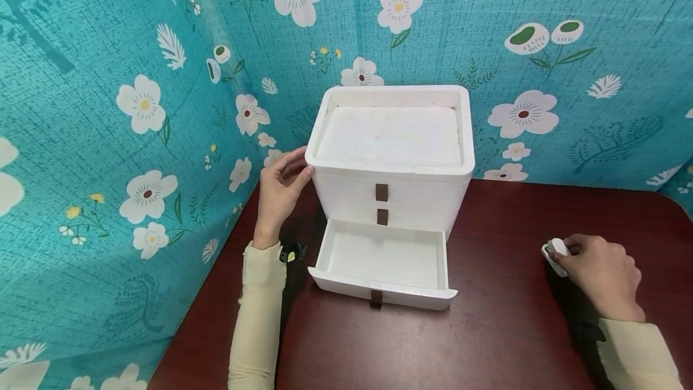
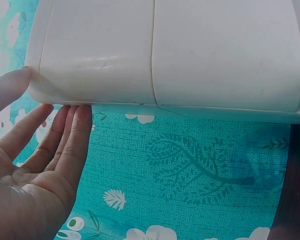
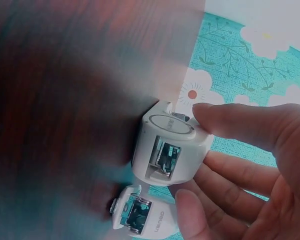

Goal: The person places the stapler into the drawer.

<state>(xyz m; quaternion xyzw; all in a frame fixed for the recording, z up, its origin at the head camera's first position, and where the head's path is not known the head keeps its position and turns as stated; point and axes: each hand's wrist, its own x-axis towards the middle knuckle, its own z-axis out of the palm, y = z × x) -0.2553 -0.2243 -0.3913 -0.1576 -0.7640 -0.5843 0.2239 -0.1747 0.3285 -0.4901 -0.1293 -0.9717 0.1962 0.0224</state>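
Observation:
A white drawer unit (image 1: 397, 197) with a rimmed top stands on the table, its bottom drawer (image 1: 384, 257) pulled out with only its bare floor showing. My left hand (image 1: 278, 188) touches the unit's upper left corner. In the left wrist view, the thumb (image 2: 12, 90) and the extended fingertips meet its edges. Off to the right, my right hand (image 1: 606, 272) pinches a small white device (image 1: 556, 254) with a round cap, close over the table. Seen from the right wrist, that device (image 3: 172, 145) has windows showing metal parts; its exact kind I cannot tell.
Dark red-brown tabletop (image 1: 503, 318) spreads around the unit. Teal flowered cloth (image 1: 433, 29) hangs behind and along the left side. The two upper drawers are closed, each with a brown tab (image 1: 382, 192). The open drawer's front juts towards me.

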